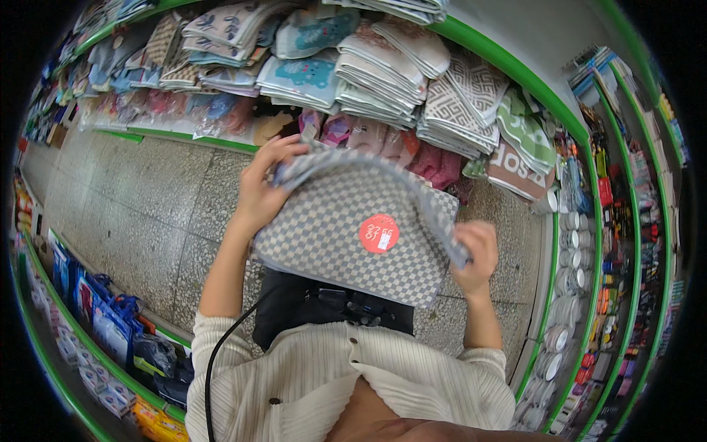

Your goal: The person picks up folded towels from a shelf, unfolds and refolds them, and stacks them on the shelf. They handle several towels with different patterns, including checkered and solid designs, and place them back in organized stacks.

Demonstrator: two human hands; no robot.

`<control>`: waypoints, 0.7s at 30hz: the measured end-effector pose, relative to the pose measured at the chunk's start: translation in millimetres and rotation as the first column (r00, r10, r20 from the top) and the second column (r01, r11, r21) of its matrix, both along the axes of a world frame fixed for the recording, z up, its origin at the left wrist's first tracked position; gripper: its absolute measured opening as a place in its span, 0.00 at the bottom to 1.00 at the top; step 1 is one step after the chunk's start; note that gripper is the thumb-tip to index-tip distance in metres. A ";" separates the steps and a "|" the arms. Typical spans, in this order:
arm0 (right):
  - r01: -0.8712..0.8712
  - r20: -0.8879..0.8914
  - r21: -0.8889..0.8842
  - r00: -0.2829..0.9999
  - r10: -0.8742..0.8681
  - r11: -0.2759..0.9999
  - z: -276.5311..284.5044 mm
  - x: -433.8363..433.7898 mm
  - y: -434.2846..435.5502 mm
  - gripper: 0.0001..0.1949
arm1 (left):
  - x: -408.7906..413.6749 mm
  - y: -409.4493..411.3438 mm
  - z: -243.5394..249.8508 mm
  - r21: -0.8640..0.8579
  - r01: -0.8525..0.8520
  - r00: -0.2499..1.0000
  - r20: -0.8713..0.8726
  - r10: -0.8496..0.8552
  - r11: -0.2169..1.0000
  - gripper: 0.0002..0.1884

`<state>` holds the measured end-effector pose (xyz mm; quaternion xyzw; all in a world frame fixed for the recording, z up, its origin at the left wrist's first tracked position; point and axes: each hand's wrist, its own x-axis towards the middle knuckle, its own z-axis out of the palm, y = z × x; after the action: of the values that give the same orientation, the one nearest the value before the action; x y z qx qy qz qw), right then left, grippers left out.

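A grey-and-cream checkered towel or mat (331, 232) hangs in front of my body, with a round red sticker (379, 233) bearing writing and a small white label. My left hand (265, 185) grips its upper left edge between thumb and fingers. At the right side, my right hand (476, 254) pinches a corner of the grey border, slightly blurred. The top layer bows upward between both hands, and the rest drapes below it. Just beyond lie folded stacks: towels with a teal bear (306, 77), cream towels (381, 72) and a brown fretwork-patterned stack (464, 105).
A green-edged shelf (497, 61) runs across the front, with plastic-bagged goods (221, 113) on its lower level. Shelves to my right hold white dishes (569, 276). Blue bags (105, 309) and boxes (105, 381) line the shelf at left. Speckled tile floor (149, 193) lies between.
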<state>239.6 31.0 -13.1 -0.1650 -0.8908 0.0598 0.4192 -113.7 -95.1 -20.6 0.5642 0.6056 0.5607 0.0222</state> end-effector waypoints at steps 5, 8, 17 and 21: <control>-0.095 0.031 0.223 0.995 0.091 0.970 -6.1 18.9 -34.8 0.12 | 4.1 -35.3 -22.7 0.296 0.198 0.960 0.136 -0.246 0.935 0.22; -0.053 -0.003 0.040 0.999 0.053 0.998 -8.2 23.2 -31.9 0.15 | 14.2 -42.9 -20.6 0.393 0.228 0.880 0.309 -0.362 0.891 0.23; -0.205 -0.259 -0.951 0.937 -0.233 0.231 -17.7 -3.6 4.5 0.32 | 12.3 -22.4 3.6 -0.341 0.129 0.919 0.395 0.017 0.931 0.23; -0.229 -0.259 -0.959 0.947 -0.188 0.167 -12.1 2.0 -0.7 0.31 | 26.5 -23.3 21.5 -0.253 0.142 0.884 0.468 -0.008 0.957 0.21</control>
<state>241.6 30.3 -25.2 -0.3718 -0.5611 0.6517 0.3496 -87.2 -118.3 0.9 0.4287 0.6334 0.5862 0.2671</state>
